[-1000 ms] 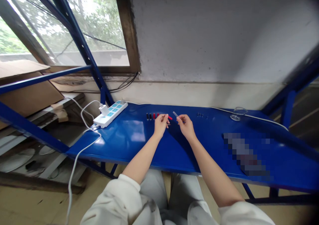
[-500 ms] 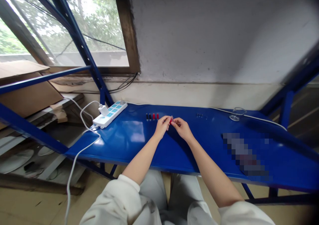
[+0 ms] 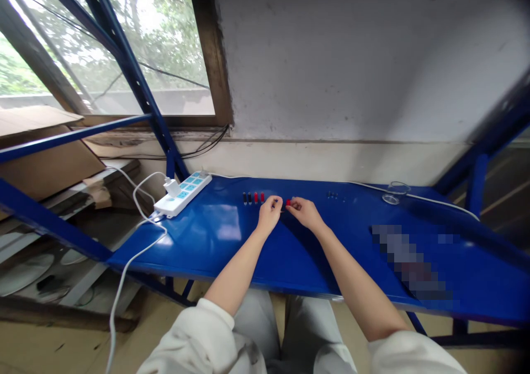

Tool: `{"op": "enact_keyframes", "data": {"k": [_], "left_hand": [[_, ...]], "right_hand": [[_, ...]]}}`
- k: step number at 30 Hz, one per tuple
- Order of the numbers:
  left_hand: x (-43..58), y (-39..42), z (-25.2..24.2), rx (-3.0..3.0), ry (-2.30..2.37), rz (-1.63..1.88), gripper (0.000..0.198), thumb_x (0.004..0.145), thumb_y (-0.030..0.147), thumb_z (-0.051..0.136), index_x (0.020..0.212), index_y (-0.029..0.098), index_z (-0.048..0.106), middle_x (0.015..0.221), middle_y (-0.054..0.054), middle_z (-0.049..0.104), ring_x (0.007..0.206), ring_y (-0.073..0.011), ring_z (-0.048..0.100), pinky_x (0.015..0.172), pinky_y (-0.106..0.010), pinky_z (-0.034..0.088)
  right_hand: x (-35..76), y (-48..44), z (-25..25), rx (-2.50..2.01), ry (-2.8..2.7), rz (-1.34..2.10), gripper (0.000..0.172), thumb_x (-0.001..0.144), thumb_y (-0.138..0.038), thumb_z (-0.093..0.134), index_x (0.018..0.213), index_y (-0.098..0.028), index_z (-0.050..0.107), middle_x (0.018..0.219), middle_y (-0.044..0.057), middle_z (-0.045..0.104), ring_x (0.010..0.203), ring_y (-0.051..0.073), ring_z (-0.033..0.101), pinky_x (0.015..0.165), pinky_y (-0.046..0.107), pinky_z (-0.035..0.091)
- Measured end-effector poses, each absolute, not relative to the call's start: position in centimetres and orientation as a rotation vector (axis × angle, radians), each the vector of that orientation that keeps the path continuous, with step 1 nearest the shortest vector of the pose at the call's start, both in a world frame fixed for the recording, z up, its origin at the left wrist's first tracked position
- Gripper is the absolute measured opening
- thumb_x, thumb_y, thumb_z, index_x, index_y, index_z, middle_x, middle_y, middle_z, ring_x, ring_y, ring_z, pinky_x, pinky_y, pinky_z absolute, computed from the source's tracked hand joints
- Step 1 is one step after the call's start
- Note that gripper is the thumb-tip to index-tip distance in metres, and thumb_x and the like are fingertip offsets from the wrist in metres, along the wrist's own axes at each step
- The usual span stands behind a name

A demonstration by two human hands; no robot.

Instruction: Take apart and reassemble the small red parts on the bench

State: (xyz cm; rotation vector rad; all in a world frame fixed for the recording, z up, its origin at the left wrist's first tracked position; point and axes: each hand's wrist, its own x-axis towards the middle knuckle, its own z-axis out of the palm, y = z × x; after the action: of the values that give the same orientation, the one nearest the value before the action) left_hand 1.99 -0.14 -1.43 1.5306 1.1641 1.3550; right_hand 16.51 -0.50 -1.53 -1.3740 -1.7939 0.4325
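Between the fingertips of my right hand (image 3: 303, 211) is a small red cylinder-shaped piece (image 3: 289, 203), in a closed pinch. My left hand (image 3: 270, 214) is just to its left, thumb and fingers drawn together; whatever it pinches is too small to make out. A narrow gap separates the two hands over the blue table (image 3: 223, 252). Behind my left hand, a short row of similar small pieces lies on the tabletop: black ones (image 3: 247, 199) on the left and red ones (image 3: 259, 198) on the right, with metallic-looking ends.
A white power strip (image 3: 182, 195) with a plugged-in cord sits at the table's left. Tiny shiny parts (image 3: 332, 195) lie toward the back right, near a clear round dish (image 3: 390, 199). A blurred-out item (image 3: 408, 261) is at the right. Blue frame posts (image 3: 476, 186) flank the table.
My hands have moved slightly apart. The red piece, earlier between both hands' fingertips, is now in my right hand only. The row on the table has stayed put.
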Motion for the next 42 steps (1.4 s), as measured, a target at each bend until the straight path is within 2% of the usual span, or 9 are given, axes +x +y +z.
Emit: {"op": "enact_keyframes", "data": {"k": [8,15,27,32,38,42], "left_hand": [[1.6,0.1,-2.5,1.955,1.260,1.249,0.019,0.080,0.025,0.044,0.090,0.020,0.060,0.057,0.002,0.055,0.056,-0.0118,0.055,0.056,-0.021,0.039],[1.7,-0.3,-2.0,2.055,1.292,1.191,0.020,0.080,0.024,0.043,0.089,0.020,0.060,0.058,0.001,0.057,0.048,-0.0106,0.048,0.051,-0.021,0.034],[1.9,-0.8,-1.6,2.073,1.232,1.164,0.022,0.081,0.024,0.042,0.091,0.021,0.061,0.059,0.001,0.056,0.048,-0.0103,0.046,0.051,-0.021,0.032],[1.9,-0.8,-1.6,2.066,1.239,1.171,0.021,0.080,0.024,0.043,0.090,0.021,0.061,0.056,0.001,0.055,0.047,-0.0105,0.046,0.051,-0.021,0.032],[1.8,-0.7,-1.8,2.094,1.277,1.141,0.021,0.080,0.023,0.043,0.090,0.021,0.061,0.056,0.001,0.055,0.049,-0.0120,0.048,0.052,-0.022,0.034],[1.5,-0.6,-2.2,2.183,1.362,1.037,0.026,0.080,0.023,0.045,0.103,0.021,0.057,0.059,-0.001,0.056,0.054,-0.0157,0.054,0.056,-0.024,0.039]], "right_hand": [[21.3,4.6,-2.4,-1.818,-1.564,0.163,0.011,0.070,-0.029,0.056,0.067,-0.019,0.058,0.065,0.003,0.062,0.059,0.014,0.054,0.050,0.023,0.033],[22.2,6.2,-3.8,-1.810,-1.589,0.168,0.012,0.071,-0.030,0.055,0.066,-0.019,0.056,0.063,0.001,0.060,0.058,0.014,0.053,0.050,0.024,0.033],[23.0,7.1,-4.6,-1.797,-1.663,0.179,0.012,0.071,-0.031,0.056,0.070,-0.019,0.057,0.063,0.002,0.057,0.057,0.014,0.051,0.051,0.025,0.035],[23.3,7.7,-4.8,-1.813,-1.675,0.231,0.002,0.069,-0.018,0.057,0.070,-0.017,0.057,0.064,0.002,0.058,0.057,0.012,0.051,0.055,0.024,0.038],[23.6,8.1,-4.7,-1.862,-1.670,0.243,0.006,0.065,-0.011,0.057,0.066,-0.017,0.056,0.059,0.000,0.057,0.055,0.011,0.052,0.056,0.023,0.040],[23.2,8.4,-4.3,-1.923,-1.659,0.263,0.007,0.063,-0.012,0.059,0.061,-0.018,0.056,0.058,0.001,0.058,0.055,0.013,0.054,0.054,0.024,0.040]]}}
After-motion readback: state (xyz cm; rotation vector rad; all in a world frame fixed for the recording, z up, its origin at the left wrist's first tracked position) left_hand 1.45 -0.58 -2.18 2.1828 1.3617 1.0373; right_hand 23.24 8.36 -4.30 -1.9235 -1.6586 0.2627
